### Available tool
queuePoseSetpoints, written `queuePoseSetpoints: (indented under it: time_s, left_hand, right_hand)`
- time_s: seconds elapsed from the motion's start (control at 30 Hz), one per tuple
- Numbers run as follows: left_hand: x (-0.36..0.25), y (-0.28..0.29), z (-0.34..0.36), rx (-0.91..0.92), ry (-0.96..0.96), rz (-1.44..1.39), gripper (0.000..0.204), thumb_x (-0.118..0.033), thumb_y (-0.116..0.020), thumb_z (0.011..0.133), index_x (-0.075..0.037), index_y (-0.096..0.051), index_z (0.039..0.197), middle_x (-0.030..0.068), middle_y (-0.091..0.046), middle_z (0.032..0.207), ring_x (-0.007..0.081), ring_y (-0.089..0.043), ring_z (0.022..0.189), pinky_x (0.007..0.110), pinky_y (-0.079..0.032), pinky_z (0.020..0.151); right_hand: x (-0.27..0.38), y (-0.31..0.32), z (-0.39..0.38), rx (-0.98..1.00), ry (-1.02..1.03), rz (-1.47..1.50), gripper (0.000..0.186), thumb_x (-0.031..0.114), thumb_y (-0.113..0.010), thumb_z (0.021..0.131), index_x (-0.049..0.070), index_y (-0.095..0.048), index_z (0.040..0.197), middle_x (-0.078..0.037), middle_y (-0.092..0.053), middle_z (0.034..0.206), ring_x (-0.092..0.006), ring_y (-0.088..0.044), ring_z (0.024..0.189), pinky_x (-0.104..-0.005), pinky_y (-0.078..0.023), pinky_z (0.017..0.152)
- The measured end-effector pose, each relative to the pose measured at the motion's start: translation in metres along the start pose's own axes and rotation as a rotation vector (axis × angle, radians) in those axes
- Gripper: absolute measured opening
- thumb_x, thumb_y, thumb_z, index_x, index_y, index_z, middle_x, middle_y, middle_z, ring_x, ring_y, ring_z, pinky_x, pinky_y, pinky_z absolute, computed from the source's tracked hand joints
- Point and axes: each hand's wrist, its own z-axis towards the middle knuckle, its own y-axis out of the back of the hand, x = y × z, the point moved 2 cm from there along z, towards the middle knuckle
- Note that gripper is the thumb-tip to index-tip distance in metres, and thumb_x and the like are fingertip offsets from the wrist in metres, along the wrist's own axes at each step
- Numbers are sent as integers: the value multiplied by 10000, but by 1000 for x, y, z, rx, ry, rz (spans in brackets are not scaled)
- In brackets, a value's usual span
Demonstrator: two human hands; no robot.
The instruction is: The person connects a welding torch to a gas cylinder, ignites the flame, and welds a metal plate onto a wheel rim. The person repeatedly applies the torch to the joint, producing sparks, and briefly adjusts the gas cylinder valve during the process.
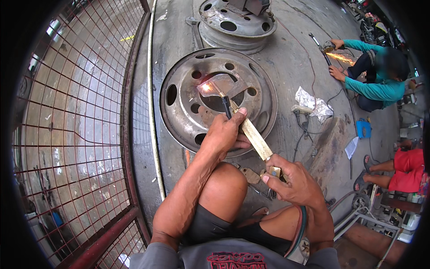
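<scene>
A gas torch (256, 140) with a brass-coloured body slants up and left from my hands. My left hand (224, 134) is closed round its front part, thumb on top; a black rod-like piece (228, 107) stands beside the torch's neck. My right hand (295, 181) grips the rear end near the valve. A bright orange glow (207, 87) burns at the tip, on a flat metal piece (233, 83) across the centre hole of a steel wheel rim (172, 121). The rim lies flat on the floor. Red and green hoses (299, 231) run down past my right wrist.
Another wheel rim (233, 38) lies beyond, beside a large wrench (195, 33). A red mesh fence (127, 112) and a pale pipe (151, 89) border the left. At right, a crouching co-worker (380, 78) throws sparks with a grinder (329, 46); crumpled white cloth (313, 103) and cables lie nearer.
</scene>
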Motion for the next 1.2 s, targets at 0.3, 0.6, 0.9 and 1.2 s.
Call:
queuePoseSetpoints:
  time_s: [0.3,0.6,0.9,1.2]
  left_hand:
    - [1,0,0,-22,-73,1,428,-344,-578,1069,80,-621,1040,174,-712,895,262,-759,704,345,-668,566]
    - [2,0,2,-24,-75,7,394,-318,-550,1079,65,-624,1025,170,-718,876,251,-754,700,354,-658,567]
    - [3,0,4,-37,-100,19,412,-337,-546,1084,64,-626,1042,158,-716,872,243,-746,679,352,-654,566]
    - [1,-2,2,-55,-121,20,418,-355,-548,1083,48,-635,1015,140,-701,847,235,-743,672,343,-655,560]
  right_hand:
    - [1,-4,-1,-22,20,-20,213,221,-680,992,58,-589,1094,-14,-578,603,-119,-579,469,-322,-444,477]
    - [5,-5,-3,-44,25,-16,208,234,-698,992,79,-597,1085,-22,-586,600,-127,-598,508,-329,-449,509]
    - [5,-5,-5,-68,40,-7,387,261,-739,976,105,-529,1260,-124,-671,739,-253,-697,642,-399,-519,617]
    - [-6,-6,-10,-77,95,50,490,248,-762,977,126,-430,1315,-126,-672,811,-258,-701,717,-413,-525,666]
